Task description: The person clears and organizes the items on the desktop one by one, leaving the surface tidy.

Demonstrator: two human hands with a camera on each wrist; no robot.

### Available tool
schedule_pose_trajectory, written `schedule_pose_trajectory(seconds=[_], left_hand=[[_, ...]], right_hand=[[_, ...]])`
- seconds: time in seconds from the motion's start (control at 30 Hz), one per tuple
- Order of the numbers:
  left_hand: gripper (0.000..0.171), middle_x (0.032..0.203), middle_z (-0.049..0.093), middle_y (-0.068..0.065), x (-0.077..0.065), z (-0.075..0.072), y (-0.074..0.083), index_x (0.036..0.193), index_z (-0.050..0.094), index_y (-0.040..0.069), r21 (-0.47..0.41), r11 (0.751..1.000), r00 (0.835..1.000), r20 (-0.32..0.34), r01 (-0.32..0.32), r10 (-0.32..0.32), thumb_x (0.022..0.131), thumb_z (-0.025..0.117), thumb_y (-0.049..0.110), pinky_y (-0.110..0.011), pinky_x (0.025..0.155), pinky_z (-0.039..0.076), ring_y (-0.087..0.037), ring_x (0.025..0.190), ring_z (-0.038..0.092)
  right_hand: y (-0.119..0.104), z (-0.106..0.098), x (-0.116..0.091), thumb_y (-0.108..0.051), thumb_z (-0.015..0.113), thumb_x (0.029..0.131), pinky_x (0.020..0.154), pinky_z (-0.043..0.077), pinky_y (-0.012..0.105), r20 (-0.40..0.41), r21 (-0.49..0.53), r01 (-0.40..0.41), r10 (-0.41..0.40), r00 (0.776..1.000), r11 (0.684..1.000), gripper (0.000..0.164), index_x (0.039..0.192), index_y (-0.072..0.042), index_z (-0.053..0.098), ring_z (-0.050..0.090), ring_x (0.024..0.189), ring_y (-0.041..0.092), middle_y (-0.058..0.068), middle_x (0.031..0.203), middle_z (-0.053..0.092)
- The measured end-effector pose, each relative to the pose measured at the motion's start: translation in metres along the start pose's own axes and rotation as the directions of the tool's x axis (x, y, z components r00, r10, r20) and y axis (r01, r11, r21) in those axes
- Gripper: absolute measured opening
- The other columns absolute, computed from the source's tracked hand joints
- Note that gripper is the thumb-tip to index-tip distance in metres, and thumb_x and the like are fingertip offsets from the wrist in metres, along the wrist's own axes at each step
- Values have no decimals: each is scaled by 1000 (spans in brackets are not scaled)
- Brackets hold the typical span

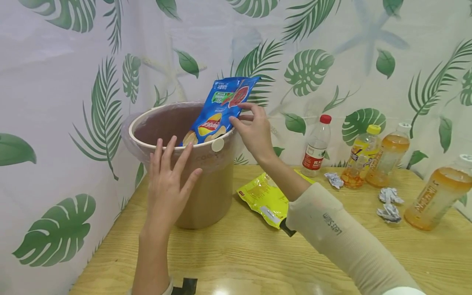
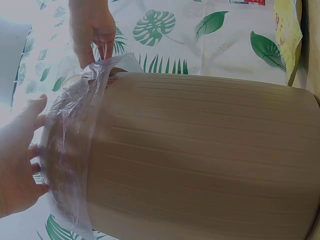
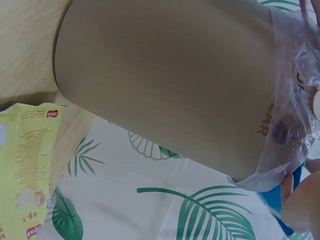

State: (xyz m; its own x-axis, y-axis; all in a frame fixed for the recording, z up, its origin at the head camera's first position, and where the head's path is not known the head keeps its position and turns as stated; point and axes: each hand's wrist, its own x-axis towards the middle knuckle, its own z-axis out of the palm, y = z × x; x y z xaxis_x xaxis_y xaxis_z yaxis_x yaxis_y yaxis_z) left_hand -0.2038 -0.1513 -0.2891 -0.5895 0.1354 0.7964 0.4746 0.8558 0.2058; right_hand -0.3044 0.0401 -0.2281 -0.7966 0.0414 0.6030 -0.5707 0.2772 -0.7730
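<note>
The right hand [image 1: 256, 133] pinched the right edge of a blue Lay's chip bag [image 1: 220, 108] between thumb and fingers, as I observed remotely through the head view; its forearm, in a beige sleeve [image 1: 326, 217] printed "Let's Slim", slanted up from the lower right. The bag leaned obliquely in the mouth of a brown bin [image 1: 208, 192], its lower end inside and its upper end projecting above the cream rim [image 1: 200, 145]. The left hand [image 1: 166, 180] stood at the bin's near side, forearm nearly vertical, back toward the head camera, fingers straight and spread, thumb set apart and angled up to the right. In my left wrist view, its fingertips reached the bin's mouth, where a translucent plastic liner [image 2: 72, 142] was folded over. I could not tell how the right hand's remaining fingers lay. A yellow snack bag [image 1: 262, 196] lay on the wood-grain table [image 1: 236, 262] right of the bin, partly hidden by the right forearm. Farther right, I recorded a red-capped bottle [image 1: 316, 149], a yellow-capped bottle [image 1: 359, 157], two white-capped bottles [image 1: 439, 198] and crumpled paper [image 1: 334, 180].
</note>
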Motion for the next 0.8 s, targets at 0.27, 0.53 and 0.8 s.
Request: schedule_pose_trajectory(seconds=[0.27,0.53,0.8], left_hand=[[62,147,23,-11,1,2,-1,139,42,16,-7,1000,999,-25,-24,24,94,29,56,-46,109,3,-26,137,2],[61,147,24,-11,2,2,-1,138,43,16,-13,999,999,-40,-29,29,94,29,56,-46,109,4,-26,137,4],[61,146,25,-11,2,3,-2,137,44,16,-18,999,998,-51,-30,29,94,30,56,-46,109,4,-27,137,5]], right_hand=[[1,-1,0,-13,67,85,79,51,26,19,3,22,-22,1000,1000,37,117,0,54,59,98,21,14,117,46],[1,-10,-1,-13,66,85,81,50,30,34,12,-8,7,999,1000,37,118,-1,54,59,100,22,12,120,49],[15,-35,-7,-19,64,87,87,47,36,54,-11,-94,94,994,996,39,121,-4,52,57,105,22,10,120,54]])
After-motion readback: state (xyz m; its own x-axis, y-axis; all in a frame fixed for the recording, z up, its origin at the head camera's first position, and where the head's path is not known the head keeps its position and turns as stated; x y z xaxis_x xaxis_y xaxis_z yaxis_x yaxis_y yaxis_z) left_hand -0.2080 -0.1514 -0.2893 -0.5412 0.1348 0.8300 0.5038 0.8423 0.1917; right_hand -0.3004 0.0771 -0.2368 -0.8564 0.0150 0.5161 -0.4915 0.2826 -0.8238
